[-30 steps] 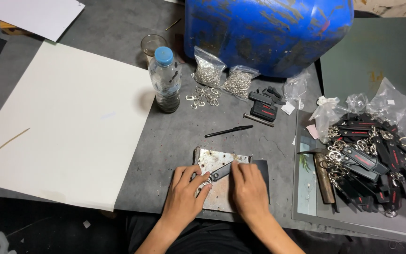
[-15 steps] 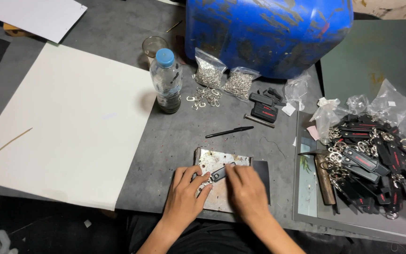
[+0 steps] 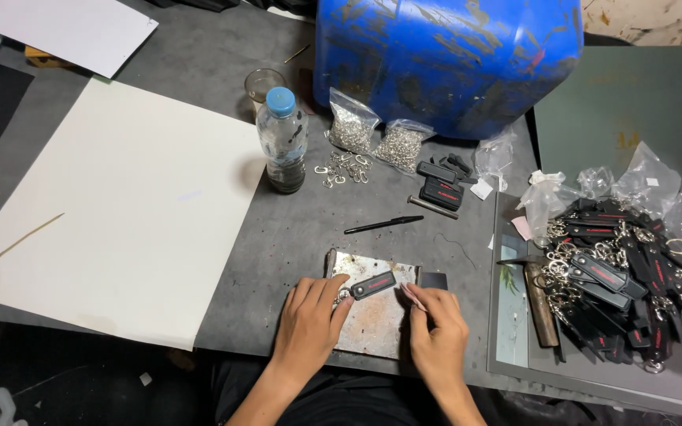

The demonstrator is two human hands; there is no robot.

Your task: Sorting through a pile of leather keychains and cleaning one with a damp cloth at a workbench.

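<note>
A small black keychain strap with a metal ring (image 3: 370, 285) lies on a worn metal plate (image 3: 372, 323) at the table's near edge. My left hand (image 3: 309, 319) rests on the plate's left side, its fingertips pinching the ring end of the strap. My right hand (image 3: 437, 335) sits on the plate's right side, index finger pointing toward the strap's free end, a small gap between them. Whether the right hand holds anything is hidden.
A pile of finished black keychains (image 3: 625, 276) lies at right beside a hammer (image 3: 542, 308). A water bottle (image 3: 282, 142), a black pen (image 3: 384, 225), bags of metal rings (image 3: 372, 138), a blue drum (image 3: 444, 55) and a large white sheet (image 3: 112, 205) surround the plate.
My right hand has let go of the strap and slid slightly right; the strap now lies flat on the plate, still pinched at its ring end by my left hand.
</note>
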